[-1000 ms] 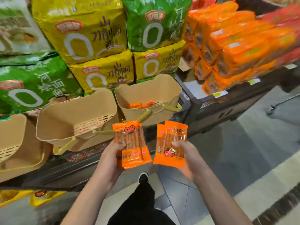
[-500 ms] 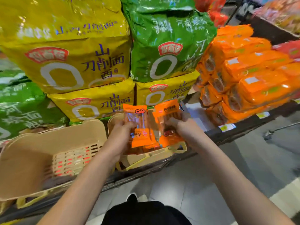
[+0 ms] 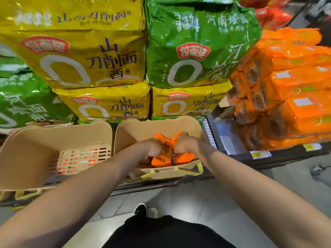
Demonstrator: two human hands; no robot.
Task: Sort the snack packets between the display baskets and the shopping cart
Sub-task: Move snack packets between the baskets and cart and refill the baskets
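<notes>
1. Nearest the camera, dark trousers and one black shoe stood on the grey floor.
2. Both forearms reached forward and converged over the right-hand beige basket, which sat on the edge of a dark shelf.
3. The left hand was lowered inside that basket, its fingers curled round an orange snack packet; the right hand, just beside it, gripped a second orange packet. The two fists were nearly touching.
4. Both held packets lay within the basket walls, over further orange packets at its bottom.
5. Compared with half a second earlier, the hands had dropped from above the basket rim to inside it, and the packets, then upright, were tilted down into the basket. One second earlier the hands were held apart and well short of the shelf.
6. To the left stood a second beige basket with a slotted wall.
7. Farther back were stacked yellow noodle packs and green noodle packs; to the far right, orange multipacks.
</notes>
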